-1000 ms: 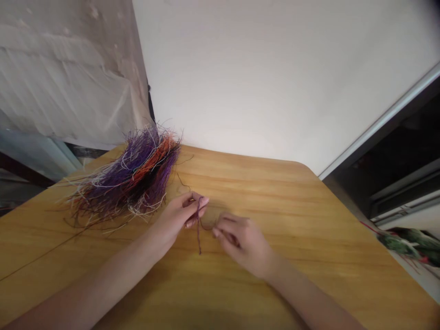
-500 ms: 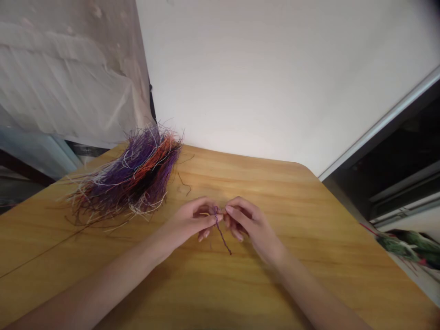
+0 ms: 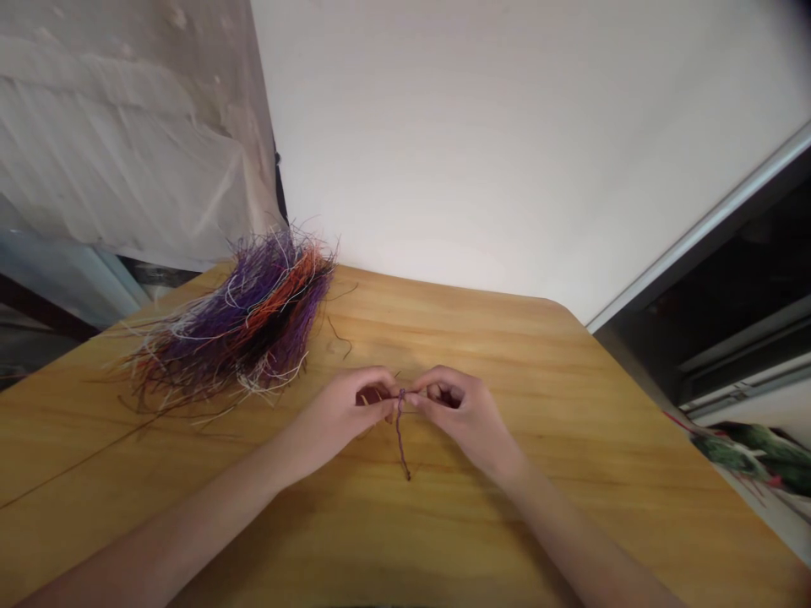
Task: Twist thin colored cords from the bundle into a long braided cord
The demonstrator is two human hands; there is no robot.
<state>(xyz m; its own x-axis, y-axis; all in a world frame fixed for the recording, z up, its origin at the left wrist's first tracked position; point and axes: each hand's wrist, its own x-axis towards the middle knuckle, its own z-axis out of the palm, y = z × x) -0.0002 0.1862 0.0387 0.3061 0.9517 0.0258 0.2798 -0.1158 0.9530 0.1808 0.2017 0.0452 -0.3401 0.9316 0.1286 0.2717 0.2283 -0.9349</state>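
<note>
A thin twisted purple cord [image 3: 400, 439] hangs toward me from between my fingertips, its lower end near the tabletop. My left hand [image 3: 364, 399] pinches it near the top between thumb and forefinger. From the other side, my right hand [image 3: 451, 401] is closed in a pinch at the same spot, its thumb and forefinger meeting the cord's upper end. Thin strands stick out around the fingertips, too fine to make out fully. The two hands nearly touch above the wooden table [image 3: 469, 523].
A large bundle of purple, orange, black and white strands [image 3: 253, 312] lies on the table's far left. One loose dark strand [image 3: 340, 338] is beside it. A white wall [image 3: 443, 152] rises behind the table. Green and red items [image 3: 753, 456] are beyond the right edge.
The fingertips of both hands have drawn closer together at the cord's top. Its hanging end has swung left and now points more straight toward me. The bundle has not moved.
</note>
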